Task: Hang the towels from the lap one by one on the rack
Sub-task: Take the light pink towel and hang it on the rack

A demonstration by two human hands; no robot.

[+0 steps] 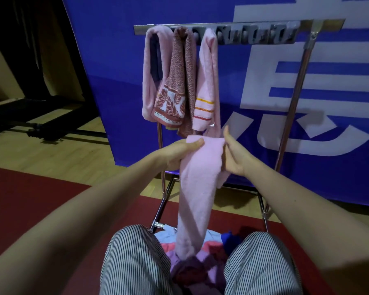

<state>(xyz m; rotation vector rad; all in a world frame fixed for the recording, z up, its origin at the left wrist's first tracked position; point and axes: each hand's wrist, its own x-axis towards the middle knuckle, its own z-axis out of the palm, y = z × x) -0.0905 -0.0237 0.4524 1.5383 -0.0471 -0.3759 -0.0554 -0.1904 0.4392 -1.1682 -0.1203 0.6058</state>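
Hanging with its long axis vertical, the pink towel (195, 184) has its top edge held up below the rack's (254, 34) hung towels. Its lower end trails into the heap of towels (209, 250) on the lap. The left hand (177, 154) grips the top left corner, thumb clamped across the front, fingers (174, 165) curled underneath. The right hand (235, 155) grasps the right edge with curled fingers, thumb pointing up, clear of the cloth. At the rack's left end hang a plain pink towel (150, 81), a red-brown patterned towel (179, 81) and a striped pink towel (207, 86).
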